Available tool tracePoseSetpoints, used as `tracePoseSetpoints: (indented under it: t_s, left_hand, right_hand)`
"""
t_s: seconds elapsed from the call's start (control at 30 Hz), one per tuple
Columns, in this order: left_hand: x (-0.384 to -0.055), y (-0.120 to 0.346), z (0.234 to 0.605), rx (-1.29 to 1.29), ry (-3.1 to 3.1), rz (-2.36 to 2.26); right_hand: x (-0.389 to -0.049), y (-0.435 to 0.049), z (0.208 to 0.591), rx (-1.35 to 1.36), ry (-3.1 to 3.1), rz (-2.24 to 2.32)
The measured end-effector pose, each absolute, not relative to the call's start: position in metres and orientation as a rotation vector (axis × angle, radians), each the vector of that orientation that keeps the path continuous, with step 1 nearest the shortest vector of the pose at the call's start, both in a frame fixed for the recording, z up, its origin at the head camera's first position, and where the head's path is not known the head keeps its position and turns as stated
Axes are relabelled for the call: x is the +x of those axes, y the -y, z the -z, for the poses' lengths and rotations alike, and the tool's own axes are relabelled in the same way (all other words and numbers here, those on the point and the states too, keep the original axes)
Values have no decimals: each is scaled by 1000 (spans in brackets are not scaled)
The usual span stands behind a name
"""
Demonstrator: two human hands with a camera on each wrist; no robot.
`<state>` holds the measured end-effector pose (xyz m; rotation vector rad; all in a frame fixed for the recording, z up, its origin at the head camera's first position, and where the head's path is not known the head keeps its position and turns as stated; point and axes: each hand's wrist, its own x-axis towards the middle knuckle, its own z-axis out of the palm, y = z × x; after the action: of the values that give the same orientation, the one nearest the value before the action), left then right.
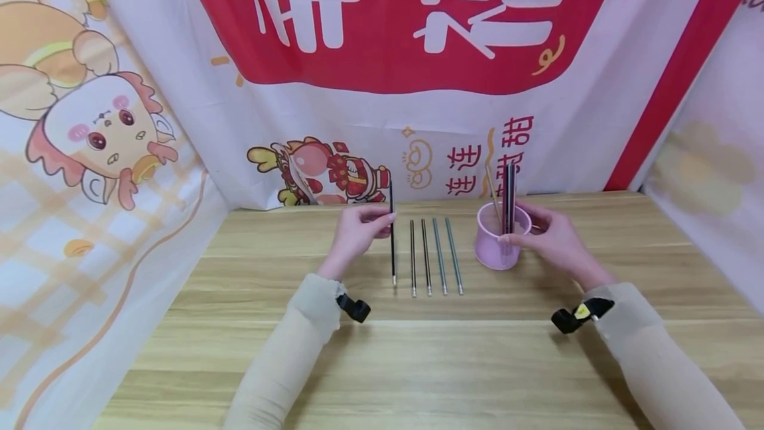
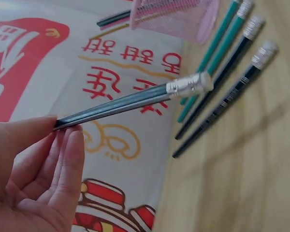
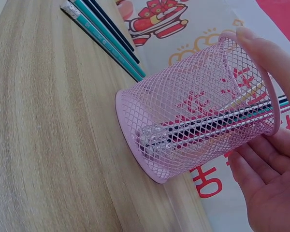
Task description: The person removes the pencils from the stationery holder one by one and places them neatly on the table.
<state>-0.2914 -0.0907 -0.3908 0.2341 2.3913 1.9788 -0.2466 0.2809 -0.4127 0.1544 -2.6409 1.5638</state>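
Note:
My left hand point(image 1: 358, 234) pinches a black pencil point(image 1: 392, 254) between thumb and fingers, its white eraser end pointing toward me. In the left wrist view the silver band and eraser point(image 2: 189, 85) stick out far from the fingertips. Beside it on the table lie two black pencils point(image 1: 413, 261) and two teal pencils point(image 1: 440, 261), side by side with erasers toward me. My right hand point(image 1: 558, 244) holds the pink mesh pen holder point(image 1: 488, 249) near its rim, thumb at the edge. Several pencils point(image 3: 208, 121) stand inside, eraser ends down.
The wood-grain table point(image 1: 418, 370) ends at a white cloth backdrop point(image 1: 370, 111) with red and cartoon prints. Printed cloth point(image 1: 107, 237) also hangs at the left side. A black camera mount point(image 1: 355, 308) sits on the left wrist, and another point(image 1: 575, 317) on the right.

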Motion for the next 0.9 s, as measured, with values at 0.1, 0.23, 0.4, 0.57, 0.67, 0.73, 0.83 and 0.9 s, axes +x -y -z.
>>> tracePoseSetpoints:
  t_s: [0.1,0.23,0.4,0.57,0.67,0.73,0.83,0.9]
  left_hand:
    - [-291,96,402,175,-2372,-1903]
    - [-293,99,417,129,-2332,-1853]
    - [-300,99,429,69,-2288,-1849]
    - [-308,97,436,3,-2294,-1819]
    - [-313,94,439,-23,-2269,-1823]
    - [-316,91,441,-32,-2249,-1831]
    - [-318,86,442,-52,-2236,-1832]
    - [-318,83,444,-62,-2248,-1823]
  right_hand:
    - [-247,-281,413,151,2649,-1571]
    - [-247,-281,414,143,2653,-1581]
    - [-247,-280,413,130,2659,-1580]
    - [-246,-279,412,129,2657,-1583]
    - [-245,-279,412,137,2650,-1590]
    - [-245,-279,411,133,2645,-1596]
    - [-245,-279,411,133,2650,-1591]
    - [-245,-279,411,130,2651,-1589]
